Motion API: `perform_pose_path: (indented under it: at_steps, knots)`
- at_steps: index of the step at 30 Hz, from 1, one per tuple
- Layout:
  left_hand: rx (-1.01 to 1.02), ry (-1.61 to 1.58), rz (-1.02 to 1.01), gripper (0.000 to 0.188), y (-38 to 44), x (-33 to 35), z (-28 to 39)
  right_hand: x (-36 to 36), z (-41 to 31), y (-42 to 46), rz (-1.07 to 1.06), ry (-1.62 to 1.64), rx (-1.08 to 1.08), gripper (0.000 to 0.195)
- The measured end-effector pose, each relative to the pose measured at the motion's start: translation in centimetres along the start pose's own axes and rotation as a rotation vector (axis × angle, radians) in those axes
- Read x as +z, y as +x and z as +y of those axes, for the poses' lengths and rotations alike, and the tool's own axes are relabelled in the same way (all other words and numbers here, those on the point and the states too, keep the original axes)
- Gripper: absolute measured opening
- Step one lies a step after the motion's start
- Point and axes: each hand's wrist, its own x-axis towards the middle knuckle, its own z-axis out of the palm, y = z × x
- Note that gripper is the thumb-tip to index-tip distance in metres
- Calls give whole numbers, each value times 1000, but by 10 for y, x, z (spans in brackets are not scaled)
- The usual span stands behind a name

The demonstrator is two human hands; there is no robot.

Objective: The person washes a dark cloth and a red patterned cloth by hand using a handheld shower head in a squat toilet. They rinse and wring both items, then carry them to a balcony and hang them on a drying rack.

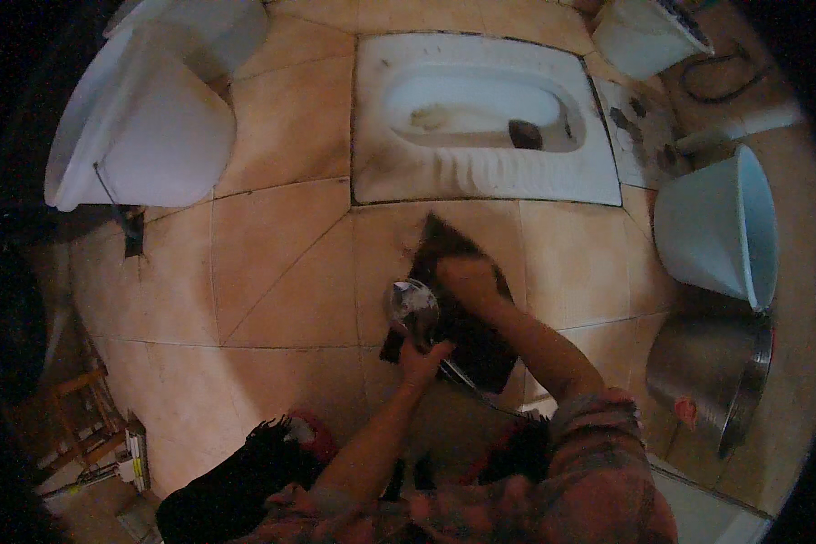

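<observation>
My left hand (pixel 421 360) is closed around a metal shower head (pixel 415 304) near its handle, with a hose running back toward my knees. My right hand (pixel 466 275) is pressed on a dark flat piece (pixel 486 347), perhaps cloth or a mat, which lies on the tiled floor; its fingers are blurred, so their grip cannot be made out. The shower head is just left of the right hand, over the dark piece's left edge. Beyond them a white squat toilet pan (pixel 408 173) is set into the floor, with a dark opening at its right end.
White tubs (pixel 170 136) stand at the upper left. On the right are a pale bucket (pixel 700 224), a metal pot (pixel 693 374) lying or tilted, another bucket (pixel 639 41) and a pale pipe (pixel 741 132). A wooden stool or rack (pixel 85 421) is at lower left.
</observation>
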Motion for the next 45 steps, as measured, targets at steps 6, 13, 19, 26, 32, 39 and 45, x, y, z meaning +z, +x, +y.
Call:
perform_pose_path:
  at_steps: [6,13,19,26,32,39,45]
  knots:
    - [-152,162,32,51,-13,16,63,20,21,30,185,-78,98,10]
    - [-37,-37,-12,47,-13,16,43,25,17,22,138,-53,81,17]
    - [-2,-19,-85,47,-4,7,19,22,12,12,127,-64,-114,17]
    - [84,-10,-26,41,-18,19,64,33,45,43,269,-157,229,17]
    - [-17,-265,-131,43,-8,9,30,6,10,23,-92,-43,16,21]
    - [-81,105,-64,41,-7,11,46,21,9,7,8,49,-60,11]
    - [6,8,-52,43,-7,6,37,-1,28,45,102,129,226,9]
